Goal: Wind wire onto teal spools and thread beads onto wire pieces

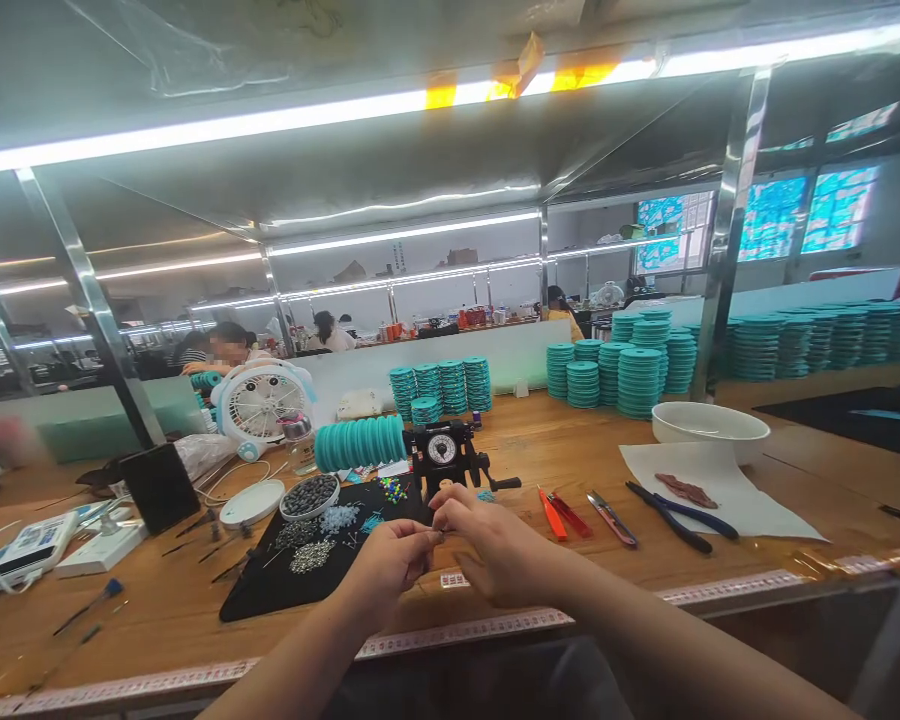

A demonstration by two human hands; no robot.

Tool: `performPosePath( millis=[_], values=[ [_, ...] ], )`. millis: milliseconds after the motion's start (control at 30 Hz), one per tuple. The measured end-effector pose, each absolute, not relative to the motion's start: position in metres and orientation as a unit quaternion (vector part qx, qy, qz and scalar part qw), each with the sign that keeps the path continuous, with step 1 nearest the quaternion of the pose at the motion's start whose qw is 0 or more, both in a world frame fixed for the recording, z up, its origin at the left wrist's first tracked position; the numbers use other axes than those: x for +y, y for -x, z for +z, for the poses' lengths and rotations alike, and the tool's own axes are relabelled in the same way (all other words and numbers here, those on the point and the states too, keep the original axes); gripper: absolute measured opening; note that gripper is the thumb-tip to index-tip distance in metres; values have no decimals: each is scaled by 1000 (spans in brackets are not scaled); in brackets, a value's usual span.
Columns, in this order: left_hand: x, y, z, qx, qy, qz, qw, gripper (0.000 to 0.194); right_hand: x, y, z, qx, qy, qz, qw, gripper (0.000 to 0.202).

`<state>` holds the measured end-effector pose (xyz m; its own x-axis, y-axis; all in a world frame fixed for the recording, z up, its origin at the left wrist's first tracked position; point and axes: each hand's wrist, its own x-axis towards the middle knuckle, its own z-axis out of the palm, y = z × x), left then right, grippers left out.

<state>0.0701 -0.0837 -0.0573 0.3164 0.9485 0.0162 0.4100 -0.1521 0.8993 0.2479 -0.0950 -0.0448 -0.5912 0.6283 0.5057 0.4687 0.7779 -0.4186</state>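
My left hand (391, 562) and my right hand (495, 545) meet fingertip to fingertip above the front of the table. Both are closed in a pinch around something too small to name. Just behind them stands a black winding device (444, 448) with a round dial and a side crank (504, 484). A row of teal spools (360, 443) extends from its left side. To the left of my hands, a black mat (259, 592) carries a bowl of dark pellets (310, 495), a pile of small metallic pieces (313, 557), clear bits (339, 518) and coloured beads (393, 488).
On the right lie orange-red snips (551, 513), a craft knife (613, 520), pliers (675, 515) and white paper (765, 505) beside a white bowl (711, 428). Stacked teal spools (640, 380) and a fan (264, 400) stand behind. A measuring tape (465, 622) runs along the front edge.
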Motion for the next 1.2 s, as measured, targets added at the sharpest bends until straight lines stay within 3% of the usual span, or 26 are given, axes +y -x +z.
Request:
performPosePath(
  millis=[67,133,367,533,733,867,967,1067,1200],
  values=[
    [-84,-71,-59,491,-686,315,435,23,-97,-247,-53,-899,302,51,312,33],
    [-84,-72,-61,488,-694,313,426,25,-94,-244,-60,-891,317,56,320,24],
    [-88,-75,-65,436,-802,337,228,20,-58,-231,-72,-783,424,214,403,16],
    [-81,-72,-66,375,-854,327,152,17,-36,-223,-74,-730,457,341,376,15],
    [-77,-73,-62,401,-819,334,239,17,-42,-228,-64,-734,448,361,360,15],
    [-81,-70,-64,461,-731,328,382,28,-72,-241,-51,-771,407,301,386,18],
    [-83,-68,-67,474,-685,330,444,35,-95,-246,-49,-843,339,203,365,34],
    [-84,-69,-69,476,-676,333,453,42,-102,-244,-56,-884,315,102,330,26],
    [-87,-72,-70,470,-726,327,380,32,-85,-234,-67,-823,381,195,375,19]
  ],
)
